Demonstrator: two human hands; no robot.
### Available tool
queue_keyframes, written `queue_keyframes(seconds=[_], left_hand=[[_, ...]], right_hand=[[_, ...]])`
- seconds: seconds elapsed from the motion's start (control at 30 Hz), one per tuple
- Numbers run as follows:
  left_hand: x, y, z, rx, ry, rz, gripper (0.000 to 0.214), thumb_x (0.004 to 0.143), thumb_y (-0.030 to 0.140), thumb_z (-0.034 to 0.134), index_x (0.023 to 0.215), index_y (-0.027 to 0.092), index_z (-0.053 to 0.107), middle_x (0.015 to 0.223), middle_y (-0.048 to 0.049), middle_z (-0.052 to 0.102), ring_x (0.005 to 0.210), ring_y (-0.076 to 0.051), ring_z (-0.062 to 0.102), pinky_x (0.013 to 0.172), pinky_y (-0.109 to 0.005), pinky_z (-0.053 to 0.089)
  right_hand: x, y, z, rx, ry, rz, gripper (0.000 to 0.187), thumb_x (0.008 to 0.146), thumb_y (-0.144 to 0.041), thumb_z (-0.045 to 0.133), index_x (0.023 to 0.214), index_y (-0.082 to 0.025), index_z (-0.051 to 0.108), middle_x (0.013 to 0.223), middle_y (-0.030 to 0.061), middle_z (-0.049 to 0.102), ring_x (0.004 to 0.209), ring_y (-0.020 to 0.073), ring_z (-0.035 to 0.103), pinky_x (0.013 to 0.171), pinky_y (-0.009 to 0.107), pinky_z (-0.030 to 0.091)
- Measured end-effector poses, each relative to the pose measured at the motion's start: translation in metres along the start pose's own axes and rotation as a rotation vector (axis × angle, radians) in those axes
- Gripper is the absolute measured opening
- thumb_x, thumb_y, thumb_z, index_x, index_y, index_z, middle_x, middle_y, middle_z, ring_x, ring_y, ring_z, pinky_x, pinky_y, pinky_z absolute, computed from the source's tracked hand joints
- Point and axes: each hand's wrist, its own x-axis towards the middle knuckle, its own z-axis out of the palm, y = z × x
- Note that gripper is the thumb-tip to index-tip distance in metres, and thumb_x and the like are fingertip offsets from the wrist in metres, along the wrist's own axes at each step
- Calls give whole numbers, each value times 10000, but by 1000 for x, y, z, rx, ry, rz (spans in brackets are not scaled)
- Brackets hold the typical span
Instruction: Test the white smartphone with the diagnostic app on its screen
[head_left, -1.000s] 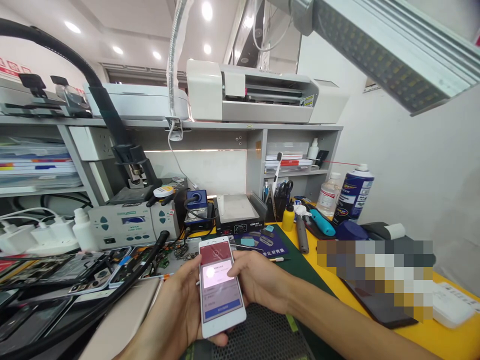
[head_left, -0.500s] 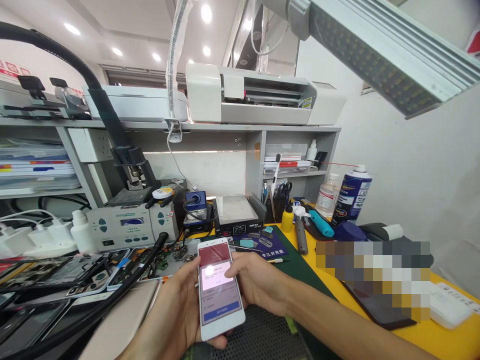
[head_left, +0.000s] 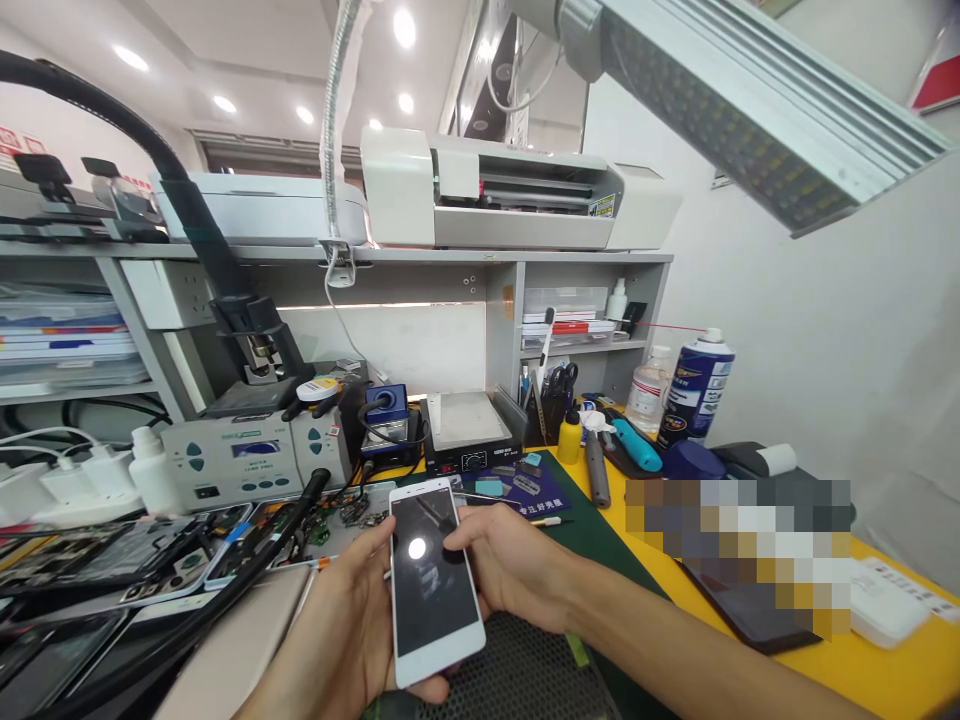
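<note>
A white smartphone [head_left: 436, 582] is held upright-tilted above the dark perforated mat [head_left: 517, 665], its screen facing me. The screen is dark, with a bright lamp reflection on it. My left hand [head_left: 352, 600] wraps the phone's left side, thumb along the edge, fingertips showing below it. Gripping the right edge is my right hand [head_left: 517, 565], its thumb over the upper part of the screen and its other fingers hidden behind the phone.
Opened phones and boards [head_left: 176, 560] crowd the left side, crossed by a black hose [head_left: 255, 580]. Behind stand a grey rework station [head_left: 255, 455] and a heating plate [head_left: 469, 420]. A spray can [head_left: 694, 390] and a yellow bottle [head_left: 570, 438] are at right.
The phone's screen has gone from a lit page with a white pop-up box to dark. Both hands keep their hold, and the view has shifted slightly.
</note>
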Motion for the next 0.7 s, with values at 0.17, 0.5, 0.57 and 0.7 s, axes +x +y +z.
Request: queue_keyframes(seconds=[0.17, 0.5, 0.57, 0.7], left_hand=[[-1, -1, -1, 15, -14, 9, 546, 900, 473, 591, 1364, 198, 507, 876, -72, 690, 713, -289, 716, 484, -362, 565], [0, -1, 1, 27, 9, 10, 634, 898, 519, 586, 1438, 217, 450, 1052, -157, 750, 759, -317, 741, 460, -363, 558], [0, -1, 1, 32, 5, 10, 639, 885, 494, 612, 1444, 230, 446, 1036, -148, 756, 749, -318, 743, 452, -357, 552], [0, -1, 1, 24, 12, 11, 627, 885, 499, 614, 1436, 241, 462, 1007, -134, 759, 758, -319, 748, 449, -347, 549]], right_hand=[[3, 2, -2, 25, -3, -7, 248, 682, -279, 567, 917, -203, 544, 711, -4, 505, 643, 179, 505, 623, 320, 443], [4, 3, -2, 5, -19, 2, 240, 784, -341, 527, 950, -180, 593, 770, 27, 560, 649, 166, 495, 625, 325, 441], [4, 4, -3, 5, -14, -5, 267, 774, -335, 538, 983, -181, 600, 777, 35, 584, 652, 172, 504, 625, 329, 441], [3, 3, -1, 8, -5, -15, 308, 731, -302, 564, 1011, -182, 609, 764, 31, 595, 663, 175, 520, 619, 315, 437]])
